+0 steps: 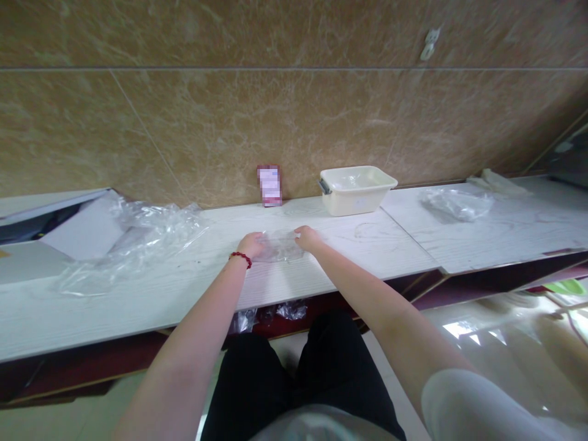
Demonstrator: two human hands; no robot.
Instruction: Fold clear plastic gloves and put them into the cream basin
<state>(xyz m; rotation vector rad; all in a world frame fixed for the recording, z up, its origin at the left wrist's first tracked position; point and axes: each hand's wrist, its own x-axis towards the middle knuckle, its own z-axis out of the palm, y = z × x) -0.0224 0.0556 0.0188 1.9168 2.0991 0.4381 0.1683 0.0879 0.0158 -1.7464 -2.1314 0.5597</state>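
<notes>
A small clear plastic bag (280, 248) lies flat on the white table (349, 257) in front of me. My left hand (252, 244), with a red bead bracelet at the wrist, grips the bag's left edge with curled fingers. My right hand (307, 237) holds the bag's right edge, fingers closed on it. Both hands rest on the tabletop, about a bag's width apart.
A cream plastic tub (356, 190) stands at the back against the brown marble wall, beside a small upright card (269, 185). Crumpled clear plastic sheeting (138, 236) covers a box at the left. Another clear bag (457, 203) lies on the right. More bags sit under the table (275, 313).
</notes>
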